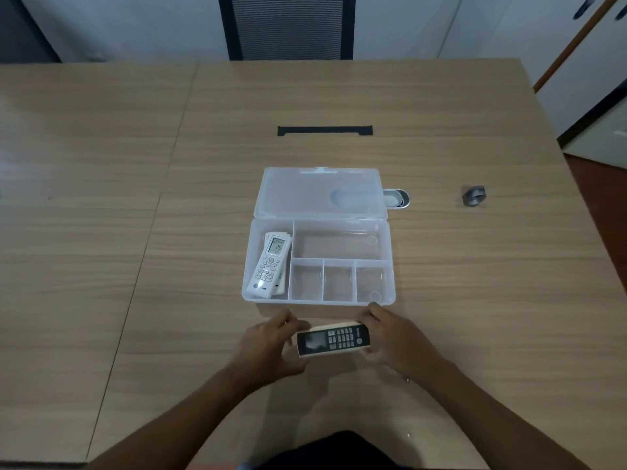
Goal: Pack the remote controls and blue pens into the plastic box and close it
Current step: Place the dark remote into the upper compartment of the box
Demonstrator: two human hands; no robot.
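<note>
hands meet low in the centre of the frame, just below the plastic box (319, 262), holding a dark-faced remote (333, 339) crosswise between them. left hand (271, 347) has its grip closed on the screen end, right hand (395, 340) closed on the other end, where a small round logo shows; it is too blurred to read, and the white key legends are likewise illegible. the box sits in the middle of the frame on the wooden bench (101, 232), its clear lid (320, 193) folded back flat toward the top of the frame. in its left compartment lie white remotes (269, 264), stacked, the top one face up with a lit display whose digits cannot be read. the other four compartments hold nothing visible. right of the lid sits a small oval dish (397, 198), and farther right a grey object (474, 195), blurred. a black strip (324, 130) lies above the box.
</note>
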